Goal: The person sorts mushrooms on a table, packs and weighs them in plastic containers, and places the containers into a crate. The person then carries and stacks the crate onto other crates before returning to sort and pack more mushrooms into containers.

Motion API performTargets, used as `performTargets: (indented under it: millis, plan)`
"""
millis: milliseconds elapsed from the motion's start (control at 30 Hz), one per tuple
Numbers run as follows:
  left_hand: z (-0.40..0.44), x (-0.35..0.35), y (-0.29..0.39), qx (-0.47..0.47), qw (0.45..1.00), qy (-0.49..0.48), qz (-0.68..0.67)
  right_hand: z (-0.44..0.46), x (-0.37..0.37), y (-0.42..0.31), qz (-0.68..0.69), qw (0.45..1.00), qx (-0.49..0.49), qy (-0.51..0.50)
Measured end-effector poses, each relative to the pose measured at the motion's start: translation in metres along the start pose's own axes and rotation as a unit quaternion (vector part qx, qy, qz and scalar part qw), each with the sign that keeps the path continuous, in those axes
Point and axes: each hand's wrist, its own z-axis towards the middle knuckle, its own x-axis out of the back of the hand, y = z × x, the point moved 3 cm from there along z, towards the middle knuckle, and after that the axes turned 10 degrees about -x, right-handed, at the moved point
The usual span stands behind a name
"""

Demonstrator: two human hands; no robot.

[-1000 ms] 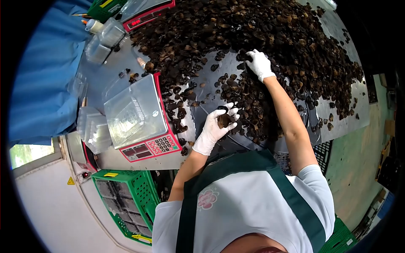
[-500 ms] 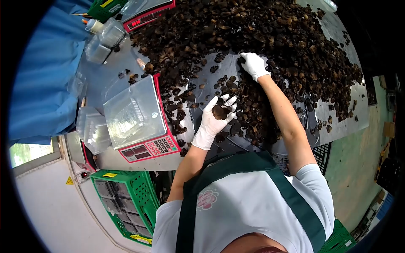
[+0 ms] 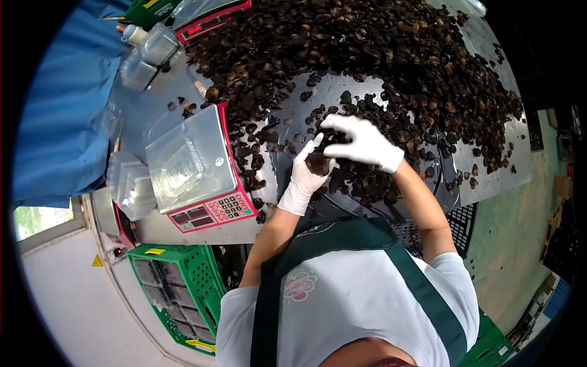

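My left hand (image 3: 306, 178), in a white glove, is closed round a dark brown wood ear mushroom (image 3: 317, 163) in its palm. My right hand (image 3: 365, 144), gloved too, reaches in from the right with its fingers and thumb stretched apart. Its fingertips are close to the left fingers, and I see nothing held in it. Below both hands, loose wood ears (image 3: 367, 183) lie on the dark sheet over the table. A large heap of wood ears (image 3: 391, 49) spreads across the far side.
On the left stands a red-rimmed scale (image 3: 195, 162) with a clear plastic container on its pan. A second scale (image 3: 208, 24) is farther back. Clear containers (image 3: 131, 186) are stacked beside the near scale. A green crate (image 3: 205, 275) with dark packs stands below the table edge.
My right hand has come back from the heap toward my left hand, and its fingers have spread. The left hand stays in about the same place with the wood ear.
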Motion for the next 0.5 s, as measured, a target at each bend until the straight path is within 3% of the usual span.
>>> performTargets:
  millis: [67,100,167,233,300,333,433,500]
  plan:
    - [0.002,0.008,0.001,-0.012,0.997,0.075,-0.016,0.022,0.016,0.02,0.029,0.997,-0.033,0.067]
    - [0.001,0.011,0.003,-0.013,0.997,0.074,-0.016,0.032,0.024,0.032,-0.017,0.989,-0.106,0.1]
    - [-0.002,0.011,0.007,0.05,0.994,-0.002,-0.102,0.06,0.027,0.059,-0.128,0.966,-0.134,0.182]
    - [-0.002,0.011,0.011,0.048,0.991,0.001,-0.123,0.084,0.015,0.086,-0.201,0.956,-0.085,0.195]
    - [-0.003,0.01,0.013,0.059,0.992,0.015,-0.11,0.104,-0.001,0.106,-0.265,0.949,-0.098,0.139]
    - [-0.004,0.009,0.013,0.057,0.994,0.007,-0.095,0.1,0.0,0.102,-0.268,0.942,-0.119,0.162]
    - [-0.006,0.01,0.013,0.076,0.993,-0.052,-0.078,0.089,0.001,0.092,-0.197,0.953,-0.089,0.213]
    - [-0.011,0.006,0.01,0.079,0.995,-0.038,-0.049,0.065,-0.003,0.071,0.026,0.976,-0.07,0.207]
